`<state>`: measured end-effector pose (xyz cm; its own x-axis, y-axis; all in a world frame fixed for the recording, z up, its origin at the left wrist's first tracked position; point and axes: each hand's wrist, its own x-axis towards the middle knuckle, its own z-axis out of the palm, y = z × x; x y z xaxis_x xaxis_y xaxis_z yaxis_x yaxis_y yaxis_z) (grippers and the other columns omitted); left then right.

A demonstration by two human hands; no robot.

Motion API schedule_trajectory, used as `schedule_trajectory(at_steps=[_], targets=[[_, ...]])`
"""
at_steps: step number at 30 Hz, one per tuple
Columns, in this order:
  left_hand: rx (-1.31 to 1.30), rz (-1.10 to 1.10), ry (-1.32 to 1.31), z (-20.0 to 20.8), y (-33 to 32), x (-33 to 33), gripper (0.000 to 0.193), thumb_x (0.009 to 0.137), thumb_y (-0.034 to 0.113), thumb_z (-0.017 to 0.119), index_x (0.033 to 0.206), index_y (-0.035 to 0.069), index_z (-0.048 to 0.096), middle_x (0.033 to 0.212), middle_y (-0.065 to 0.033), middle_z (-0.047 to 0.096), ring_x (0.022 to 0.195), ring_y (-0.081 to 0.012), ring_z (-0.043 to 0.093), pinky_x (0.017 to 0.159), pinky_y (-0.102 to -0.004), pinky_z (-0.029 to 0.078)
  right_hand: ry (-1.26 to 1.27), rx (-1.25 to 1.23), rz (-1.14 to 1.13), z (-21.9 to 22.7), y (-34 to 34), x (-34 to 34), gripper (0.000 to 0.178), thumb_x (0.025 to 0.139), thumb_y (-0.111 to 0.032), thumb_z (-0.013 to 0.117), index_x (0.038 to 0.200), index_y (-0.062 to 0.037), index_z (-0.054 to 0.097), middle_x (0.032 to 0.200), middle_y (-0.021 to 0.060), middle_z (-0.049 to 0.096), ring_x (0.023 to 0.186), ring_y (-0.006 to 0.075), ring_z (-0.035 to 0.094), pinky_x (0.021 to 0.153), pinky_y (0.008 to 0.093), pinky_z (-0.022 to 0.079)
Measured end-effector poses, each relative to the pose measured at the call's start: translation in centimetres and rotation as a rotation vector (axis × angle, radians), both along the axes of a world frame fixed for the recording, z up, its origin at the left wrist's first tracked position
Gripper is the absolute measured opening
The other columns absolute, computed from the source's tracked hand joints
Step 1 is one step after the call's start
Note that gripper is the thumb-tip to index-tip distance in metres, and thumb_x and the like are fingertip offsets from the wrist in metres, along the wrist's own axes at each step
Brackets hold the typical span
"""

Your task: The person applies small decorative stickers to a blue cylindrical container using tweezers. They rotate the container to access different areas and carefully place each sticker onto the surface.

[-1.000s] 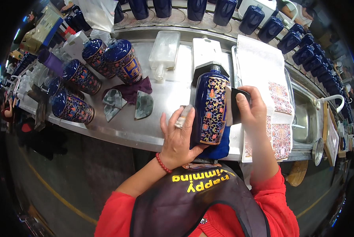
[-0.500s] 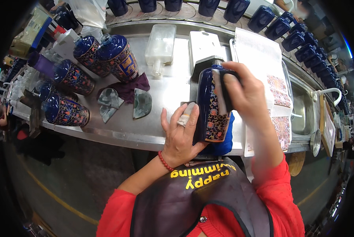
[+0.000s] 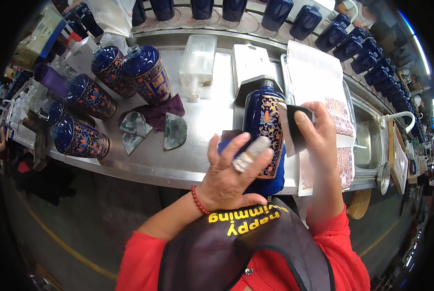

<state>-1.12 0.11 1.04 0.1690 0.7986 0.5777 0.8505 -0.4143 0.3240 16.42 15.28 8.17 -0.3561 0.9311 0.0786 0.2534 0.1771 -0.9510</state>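
A dark blue glass bottle (image 3: pixel 265 126) with a floral patterned decal lies tilted in front of me, its neck pointing away. My right hand (image 3: pixel 318 128) pinches a flat black scraper (image 3: pixel 297 127) with a pale strip along its left side, held at the bottle's right edge. My left hand (image 3: pixel 236 169) hovers by the lower left side of the bottle with its fingers spread and blurred; whether they touch the glass I cannot tell. One of its fingers has a whitish wrapping. Under the bottle's base is a blue cloth (image 3: pixel 268 185).
Several decorated blue bottles (image 3: pixel 146 72) stand at the left, near a purple cloth (image 3: pixel 171 107) and cut dark green pieces (image 3: pixel 175 131). A clear bottle (image 3: pixel 197 63) lies farther back. Patterned decal sheets (image 3: pixel 318 169) lie at right beside a sink (image 3: pixel 369 136). Plain blue bottles (image 3: pixel 275 14) line a conveyor behind.
The bottle has turned, so more of its patterned face shows. My right hand has drawn the scraper down and to the right. My left hand has shifted right, its fingers lifted and spread.
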Motion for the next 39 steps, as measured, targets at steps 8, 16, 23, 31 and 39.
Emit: schedule_trajectory(at_steps=[8, 16, 23, 31, 39], targets=[[-0.008, 0.01, 0.085, 2.8, 7.4, -3.2, 0.082, 0.099, 0.073, 0.031, 0.145, 0.011, 0.057, 0.12, -0.0053, 0.073, 0.144, -0.0293, 0.039, 0.121, -0.0601, -0.004, 0.251, -0.097, 0.094, -3.6, 0.6, 3.5, 0.019, 0.094, -0.008, 0.072, 0.11, -0.0004, 0.064, 0.1, 0.003, 0.068, 0.091, 0.0054, 0.061, 0.077, 0.0212, 0.05], [0.013, 0.13, -0.161, 2.0, 7.5, -3.9, 0.072, 0.105, 0.06, 0.036, 0.147, 0.003, 0.051, 0.125, -0.0095, 0.069, 0.139, -0.0299, 0.042, 0.119, -0.0619, 0.006, -0.228, 0.858, 0.532, 1.6, 2.9, 0.0, 0.022, 0.077, -0.007, 0.08, 0.097, -0.0091, 0.071, 0.074, 0.0053, 0.059, 0.072, 0.0253, 0.06, 0.073, 0.038, 0.045], [-0.097, 0.139, -0.377, -0.9, 0.4, 0.3, 0.087, 0.099, 0.064, 0.05, 0.15, -0.006, 0.042, 0.146, -0.0212, 0.053, 0.136, -0.0411, 0.044, 0.118, -0.0616, 0.014, -0.304, 0.828, 0.493, 1.2, 7.1, -2.9, 0.019, 0.082, -0.006, 0.075, 0.1, -0.0065, 0.071, 0.08, 0.0108, 0.062, 0.08, 0.0304, 0.064, 0.074, 0.0398, 0.052], [-0.19, 0.246, -0.166, -1.4, -0.3, 1.7, 0.104, 0.078, 0.053, 0.08, 0.153, -0.004, 0.036, 0.142, -0.0222, 0.053, 0.14, -0.0384, 0.04, 0.116, -0.0672, 0.011, -0.255, 1.117, 0.534, 1.3, 2.5, -0.9, 0.026, 0.079, -0.004, 0.074, 0.103, -0.0108, 0.072, 0.075, 0.0065, 0.057, 0.074, 0.0225, 0.062, 0.076, 0.0382, 0.046], [-0.218, 0.255, -0.133, -2.6, -0.3, 1.0, 0.103, 0.084, 0.069, 0.067, 0.151, -0.005, 0.041, 0.143, -0.0216, 0.053, 0.144, -0.039, 0.036, 0.117, -0.067, 0.008, -0.16, 0.779, 0.266, -1.3, 3.9, 1.3, 0.027, 0.078, -0.003, 0.077, 0.103, -0.0101, 0.073, 0.079, 0.0043, 0.058, 0.077, 0.0217, 0.063, 0.078, 0.0355, 0.046]])
